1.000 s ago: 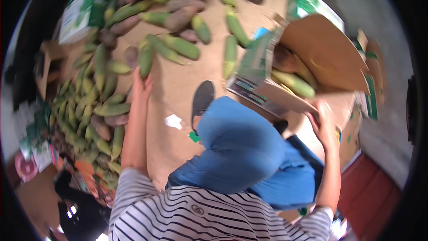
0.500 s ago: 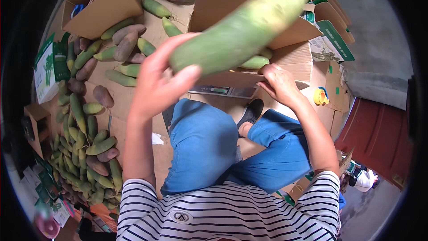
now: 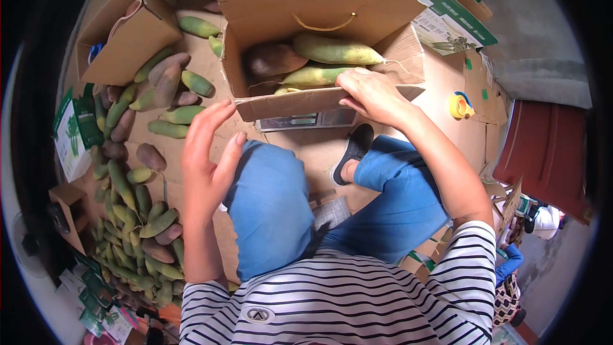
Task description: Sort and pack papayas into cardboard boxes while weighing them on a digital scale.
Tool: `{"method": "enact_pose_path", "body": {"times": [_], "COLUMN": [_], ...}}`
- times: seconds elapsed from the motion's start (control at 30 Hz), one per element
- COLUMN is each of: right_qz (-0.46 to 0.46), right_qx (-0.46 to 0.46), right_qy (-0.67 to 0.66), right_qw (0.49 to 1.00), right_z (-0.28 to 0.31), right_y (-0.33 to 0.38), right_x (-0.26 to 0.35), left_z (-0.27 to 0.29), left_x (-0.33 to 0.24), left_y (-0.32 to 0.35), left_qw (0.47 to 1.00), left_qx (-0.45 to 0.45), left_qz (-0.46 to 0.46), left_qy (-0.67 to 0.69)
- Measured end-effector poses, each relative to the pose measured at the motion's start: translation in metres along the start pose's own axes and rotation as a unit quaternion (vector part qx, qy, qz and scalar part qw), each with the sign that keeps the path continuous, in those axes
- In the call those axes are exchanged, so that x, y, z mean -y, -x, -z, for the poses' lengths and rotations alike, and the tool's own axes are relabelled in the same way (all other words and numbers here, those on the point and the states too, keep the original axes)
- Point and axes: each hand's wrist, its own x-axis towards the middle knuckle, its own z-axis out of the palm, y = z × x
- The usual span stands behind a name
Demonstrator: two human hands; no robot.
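Note:
An open cardboard box (image 3: 300,103) stands in front of me on a scale (image 3: 310,121). Inside lie a large green radish (image 3: 335,49), another green radish (image 3: 319,76) below it and a dark purplish radish (image 3: 276,59) on the left; the near wall hides part of the contents. My right hand (image 3: 377,97) grips the top edge of that near wall, fingers over the rim. Fingers apart and holding nothing, my left hand (image 3: 207,150) hovers just off the box's near left corner.
A heap of green and purplish radishes (image 3: 137,230) spreads over the floor at left. Another cardboard box (image 3: 124,45) stands at far left. Green and white cartons (image 3: 450,22) sit at far right, with a yellow tape roll (image 3: 460,106) nearer. My knees flank the near space.
The green radish has left my left hand and now lies in the box. That hand has drawn back, fingers spread. My right hand stays on the box edge.

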Motion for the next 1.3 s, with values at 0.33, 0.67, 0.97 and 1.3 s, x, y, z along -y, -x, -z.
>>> {"method": "enact_pose_path", "body": {"times": [0.33,0.67,0.97,1.3], "right_qz": [-0.043,-0.155,-0.164,-0.097], "right_qx": [0.034,-0.104,-0.165,-0.467], "right_qy": [0.036,0.067,0.091,-0.112], "right_qw": [0.998,0.980,0.968,0.872], "right_z": [0.021,0.074,0.080,0.170], "right_y": [0.005,0.028,0.031,0.067], "right_x": [0.004,-0.022,-0.011,0.104], "left_z": [0.003,-0.050,-0.143,-0.088], "left_x": [-0.108,-0.146,-0.040,-0.069], "left_y": [-0.013,-0.074,-0.035,-0.089], "left_qw": [0.973,0.920,0.771,0.909], "left_qx": [0.023,0.033,0.194,0.249], "left_qz": [-0.191,-0.241,-0.271,-0.102], "left_qy": [-0.128,-0.306,-0.543,-0.318]}}
